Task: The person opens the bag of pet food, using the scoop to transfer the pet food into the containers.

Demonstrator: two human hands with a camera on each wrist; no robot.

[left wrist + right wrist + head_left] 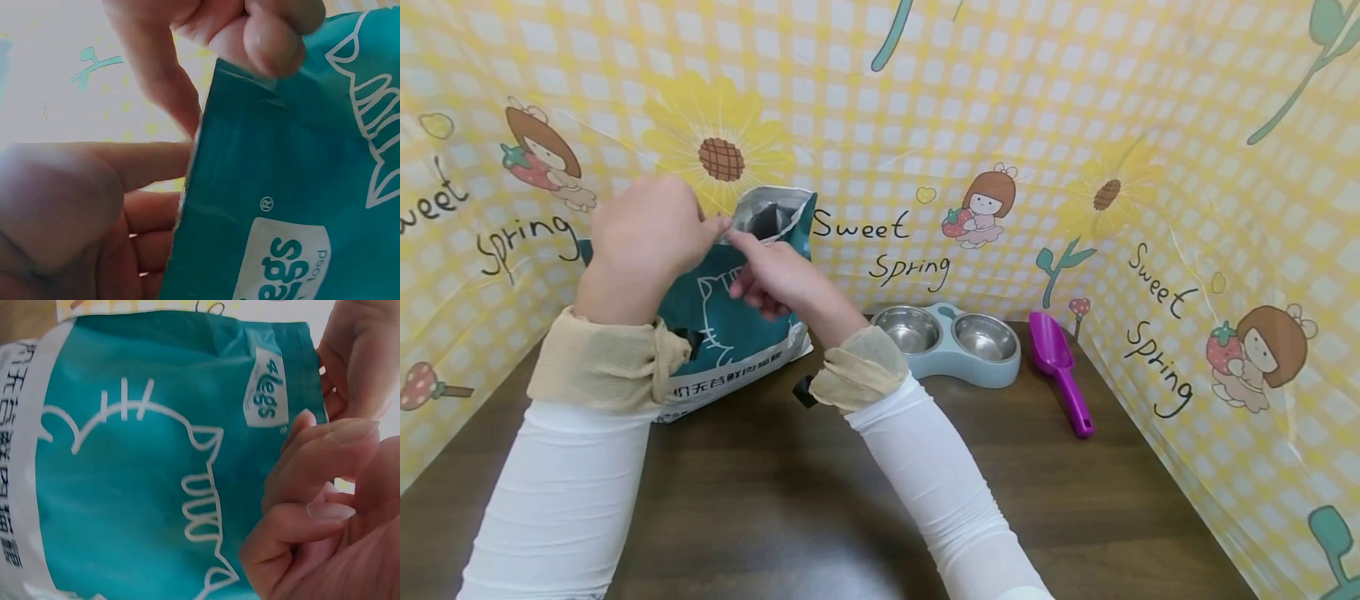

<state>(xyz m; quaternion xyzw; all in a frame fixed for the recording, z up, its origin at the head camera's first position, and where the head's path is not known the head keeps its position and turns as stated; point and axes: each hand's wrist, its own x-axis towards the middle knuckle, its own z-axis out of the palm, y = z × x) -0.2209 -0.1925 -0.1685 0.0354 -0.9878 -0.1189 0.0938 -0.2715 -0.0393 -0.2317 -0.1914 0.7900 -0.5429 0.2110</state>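
Teal-and-white glossy plastic pet-food bag (737, 333), printed with a white line drawing of a cat and a small white "4legs" label (267, 394), stands upright at the back left of a dark brown wood-grain table (760, 500). Its long axis runs from bottom to top, and its silver-lined mouth (767, 223) gapes at the right part of the upper edge. The bag lies straight ahead of a person's two bare hands, which meet at that edge. The left hand (647, 229) grips the edge further left: its thumb points right along the rim, and its fingers pass behind the bag, where their tips are hidden. The right hand (786, 279) comes in from the lower right and pinches the same edge close by, with fingers curled in front of the printed panel and one digit reaching behind the rim; the exact contact is partly covered. Thumb and fingertip of the two hands are nearly touching, and the right hand is the nearer to the gap, which sits just above it. Just right of the bag is a pale blue double feeder with two round steel bowls (943, 367). Further right lies a shiny purple plastic scoop (1060, 367), its handle toward the viewer. Behind everything hangs a yellow-and-white checked cloth (865, 125) with flowers and "Sweet Spring" lettering.
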